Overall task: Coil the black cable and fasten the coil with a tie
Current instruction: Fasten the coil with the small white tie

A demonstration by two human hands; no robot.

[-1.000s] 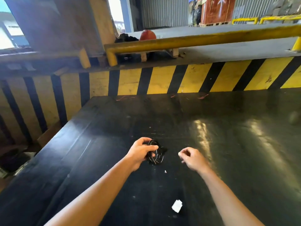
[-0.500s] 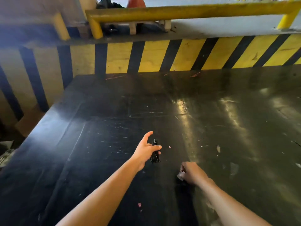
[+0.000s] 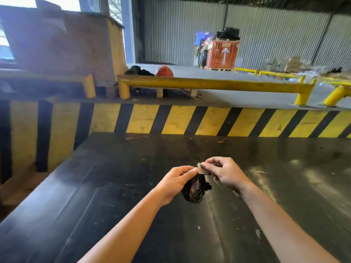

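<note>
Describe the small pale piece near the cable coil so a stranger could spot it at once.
Start at the big black table in front of the yellow-and-black striped barrier. Above its middle, the two hands meet: the left hand holds the coiled black cable. The small tan tab sits pinched in the right hand just above the coil, the only pale thing there.

The top of the small coil of black cable (image 3: 194,188) disappears behind the fingers (image 3: 187,172) of the left hand. The little pale tab (image 3: 201,168) pinched above it is too blurred to identify. Both forearms run off the bottom edge.
</note>
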